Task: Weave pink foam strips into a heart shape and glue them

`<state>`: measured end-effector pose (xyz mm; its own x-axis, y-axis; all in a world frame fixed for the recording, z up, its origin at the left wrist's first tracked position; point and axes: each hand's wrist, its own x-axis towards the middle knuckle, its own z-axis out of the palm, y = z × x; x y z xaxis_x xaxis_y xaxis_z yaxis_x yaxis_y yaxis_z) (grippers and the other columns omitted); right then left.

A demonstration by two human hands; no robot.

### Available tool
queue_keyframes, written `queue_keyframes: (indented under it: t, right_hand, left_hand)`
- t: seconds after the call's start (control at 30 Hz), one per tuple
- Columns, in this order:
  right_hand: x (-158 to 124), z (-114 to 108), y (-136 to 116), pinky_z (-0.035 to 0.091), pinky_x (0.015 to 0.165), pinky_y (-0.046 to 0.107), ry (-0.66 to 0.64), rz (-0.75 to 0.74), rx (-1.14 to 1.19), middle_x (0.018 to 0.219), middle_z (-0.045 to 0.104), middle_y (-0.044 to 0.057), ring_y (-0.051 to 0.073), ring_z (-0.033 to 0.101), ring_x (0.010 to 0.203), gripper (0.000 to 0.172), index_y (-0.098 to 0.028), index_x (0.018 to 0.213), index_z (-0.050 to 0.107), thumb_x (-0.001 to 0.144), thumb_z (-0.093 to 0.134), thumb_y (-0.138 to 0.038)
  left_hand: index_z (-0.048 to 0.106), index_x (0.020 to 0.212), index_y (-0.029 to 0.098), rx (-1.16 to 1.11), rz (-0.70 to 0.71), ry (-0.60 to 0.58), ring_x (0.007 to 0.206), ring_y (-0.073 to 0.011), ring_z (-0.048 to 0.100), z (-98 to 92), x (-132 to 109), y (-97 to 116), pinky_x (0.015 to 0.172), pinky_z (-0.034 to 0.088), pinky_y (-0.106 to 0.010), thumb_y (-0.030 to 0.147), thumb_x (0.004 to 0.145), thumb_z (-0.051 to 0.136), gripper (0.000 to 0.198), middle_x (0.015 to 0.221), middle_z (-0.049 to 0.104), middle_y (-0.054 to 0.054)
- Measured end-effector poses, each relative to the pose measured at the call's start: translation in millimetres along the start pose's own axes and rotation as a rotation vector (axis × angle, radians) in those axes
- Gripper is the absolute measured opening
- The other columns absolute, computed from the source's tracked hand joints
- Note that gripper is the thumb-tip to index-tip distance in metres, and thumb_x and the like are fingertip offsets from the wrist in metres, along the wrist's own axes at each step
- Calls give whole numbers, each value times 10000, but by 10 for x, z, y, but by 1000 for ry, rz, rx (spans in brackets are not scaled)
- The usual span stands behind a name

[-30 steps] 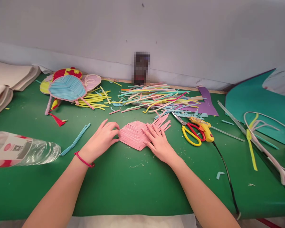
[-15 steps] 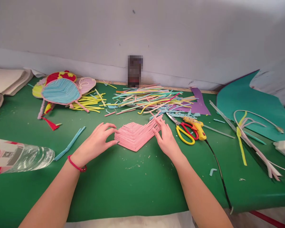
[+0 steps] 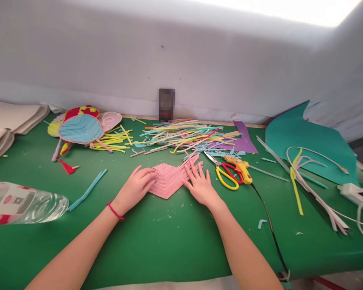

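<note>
A pink chevron-patterned panel of pipe cleaners (image 3: 167,181) lies flat on the green table, its strips sticking out loose at the upper right. My left hand (image 3: 136,186) is at the panel's left edge, fingers stretched out and touching it, with no grip on anything. Over the loose strip ends on the right, my right hand (image 3: 201,184) lies with spread fingers. Both palms face down, and part of the panel's right side is hidden under the right hand's fingers.
Scissors (image 3: 227,177) and a yellow glue gun (image 3: 245,171) lie just right of my right hand. Behind is a heap of coloured pipe cleaners (image 3: 187,137). Finished fans (image 3: 81,128) and a water bottle (image 3: 27,203) are left; a teal sheet (image 3: 308,141) curls at right.
My right hand's fingers have spread and flattened over the loose strips. My left hand has come in against the panel's left edge. The view has shifted a little.
</note>
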<state>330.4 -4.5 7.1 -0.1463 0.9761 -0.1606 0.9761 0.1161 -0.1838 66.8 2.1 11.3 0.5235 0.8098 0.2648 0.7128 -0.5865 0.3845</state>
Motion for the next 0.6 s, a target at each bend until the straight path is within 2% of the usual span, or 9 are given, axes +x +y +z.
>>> queue_keyframes:
  t: [0.1, 0.17, 0.27, 0.4, 0.47, 0.53, 0.6]
  right_hand:
    - [0, -23, -8, 84, 1163, 572, 53, 29, 44, 1595, 26, -19, 275, -11, 1472, 604, -295, 1517, 130, 969, 225, -531]
    - [0, -28, -18, 92, 1160, 573, 100, 37, 73, 1597, 40, 0, 278, -5, 1472, 597, -304, 1513, 156, 968, 248, -529]
    - [-5, -21, -36, 99, 1153, 583, 116, 17, 100, 1597, 82, 31, 296, 26, 1470, 588, -301, 1500, 227, 961, 300, -526]
    - [-5, -10, -69, 98, 1150, 588, 84, 5, 125, 1595, 89, 44, 311, 56, 1466, 571, -299, 1485, 280, 959, 340, -512]
    - [-2, -16, -85, 104, 1152, 582, 77, 15, 137, 1595, 86, 51, 312, 64, 1465, 569, -295, 1486, 278, 960, 347, -503]
    - [-2, -29, -98, 109, 1153, 577, 80, 21, 145, 1594, 86, 58, 313, 59, 1465, 578, -289, 1491, 265, 960, 360, -496]
    - [-5, -44, -104, 117, 1151, 579, 95, 22, 148, 1594, 90, 62, 314, 53, 1465, 583, -287, 1493, 258, 959, 364, -496]
  left_hand:
    - [616, 1121, 231, -48, -20, 73, 1112, -181, 589, 16, 89, -2, 1127, 309, -478, 290, 967, 353, 310, 1189, 649, -58]
    - [638, 1079, 225, -60, -29, 133, 1087, -193, 594, -12, 251, -6, 1079, 374, -454, 292, 956, 370, 302, 1154, 660, -63]
    - [657, 1035, 213, -21, -94, 177, 1072, -202, 592, -92, 682, -83, 986, 449, -390, 309, 943, 385, 303, 1124, 661, -71]
    - [617, 1120, 147, 45, -187, 188, 1108, -211, 575, -194, 1429, -333, 986, 428, -353, 270, 938, 364, 335, 1172, 637, -115]
    - [574, 1192, 139, 84, -220, 152, 1120, -222, 568, -221, 1747, -455, 984, 419, -349, 258, 900, 451, 338, 1210, 622, -122]
    - [557, 1207, 124, 125, -242, 99, 1088, -243, 582, -223, 1969, -529, 951, 429, -358, 265, 844, 554, 390, 1212, 619, -136]
    - [588, 1144, 110, 173, -262, 63, 1061, -268, 588, -195, 2091, -540, 934, 426, -384, 286, 820, 592, 369, 1189, 616, -156]
